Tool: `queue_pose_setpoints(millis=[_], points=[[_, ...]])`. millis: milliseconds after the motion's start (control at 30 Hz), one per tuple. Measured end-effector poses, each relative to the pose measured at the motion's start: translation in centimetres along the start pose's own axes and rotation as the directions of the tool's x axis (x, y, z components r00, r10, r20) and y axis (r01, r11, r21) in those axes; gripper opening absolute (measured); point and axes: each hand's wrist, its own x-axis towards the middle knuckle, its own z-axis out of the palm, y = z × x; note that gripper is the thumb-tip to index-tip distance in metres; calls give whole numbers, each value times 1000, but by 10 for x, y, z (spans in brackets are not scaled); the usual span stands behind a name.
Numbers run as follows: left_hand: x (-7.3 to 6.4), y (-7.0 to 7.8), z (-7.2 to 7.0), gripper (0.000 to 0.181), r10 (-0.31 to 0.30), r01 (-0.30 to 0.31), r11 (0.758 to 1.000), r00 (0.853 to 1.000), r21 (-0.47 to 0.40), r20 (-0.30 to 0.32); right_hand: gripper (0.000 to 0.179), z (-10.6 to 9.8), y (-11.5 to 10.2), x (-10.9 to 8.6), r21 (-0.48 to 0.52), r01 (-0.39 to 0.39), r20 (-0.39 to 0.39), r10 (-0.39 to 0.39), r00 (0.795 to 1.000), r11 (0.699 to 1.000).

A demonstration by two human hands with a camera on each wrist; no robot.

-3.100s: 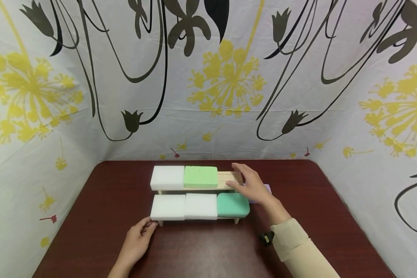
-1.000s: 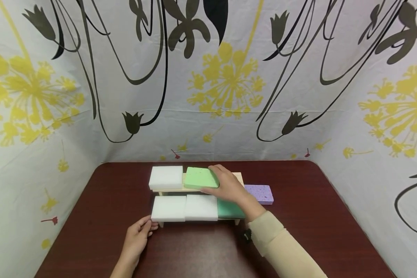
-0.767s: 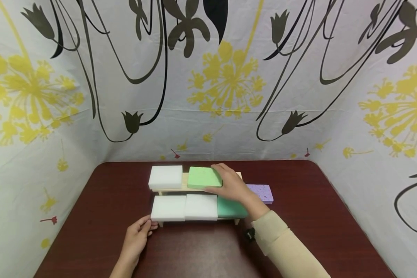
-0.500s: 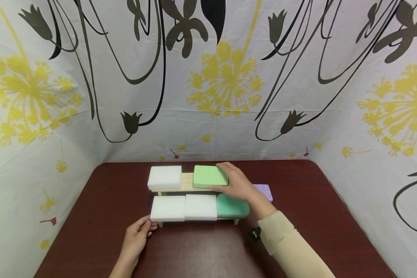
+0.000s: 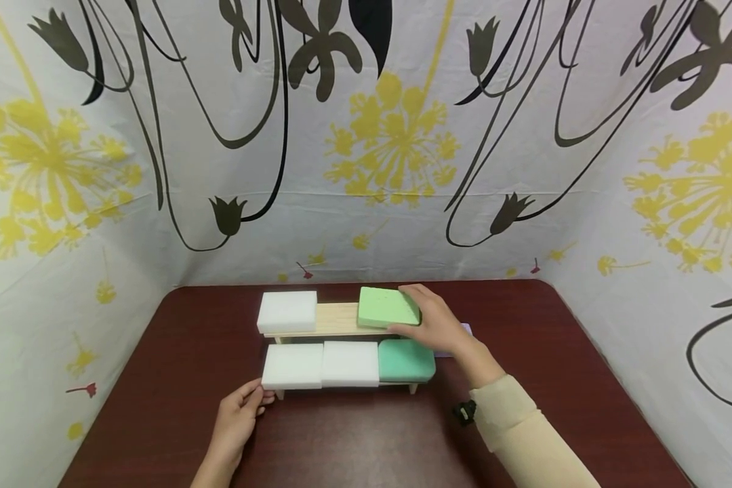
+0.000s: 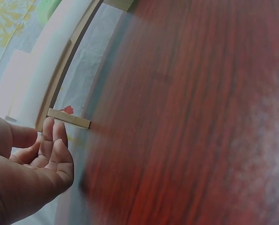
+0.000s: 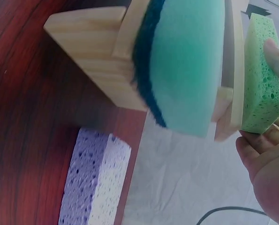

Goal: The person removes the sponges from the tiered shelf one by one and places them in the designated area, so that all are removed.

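Observation:
My right hand [image 5: 436, 318] grips a light green sponge [image 5: 387, 308] by its right end, at the right part of the upper level of a two-level wooden rack [image 5: 335, 317]. In the right wrist view the pores of the light green sponge [image 7: 263, 79] show between thumb and fingers. With thumb and fingertips, my left hand [image 5: 234, 417] holds the front left corner of the rack's lower level. A white sponge block [image 5: 287, 312] sits at the upper left. Along the lower level lie two more white blocks, left [image 5: 291, 366] and middle [image 5: 350, 364], and a teal sponge [image 5: 406, 360] with a dark underside.
A purple sponge [image 7: 97, 173] lies on the dark red wooden table [image 5: 354, 434] to the right of the rack, partly behind my right arm in the head view. Bare wood shows between the upper white block and the green sponge. Patterned cloth [image 5: 366, 156] hangs behind the table.
The right hand has taken hold of the light green sponge and moved it rightward along the upper level, away from the white block. My left hand stays at the rack's corner.

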Motion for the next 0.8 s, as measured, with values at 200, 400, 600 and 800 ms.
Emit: queue_pose_setpoints(millis=[200,400,600,800], points=[[0,0,0,38,0,0,1000,1000,9,5,80,-7,9,-8,21,-6,-7,6,1000,1000],[0,0,-1,38,-4,4,1000,1000,6,4,82,-11,17,-13,20,-29,-9,29,1000,999],[1,1,-2,38,-12,12,1000,1000,12,3,83,-14,21,-16,21,-33,-13,33,999,999],[2,2,-1,36,-23,23,999,1000,33,-3,83,-17,24,-20,16,-43,-31,43,999,999]])
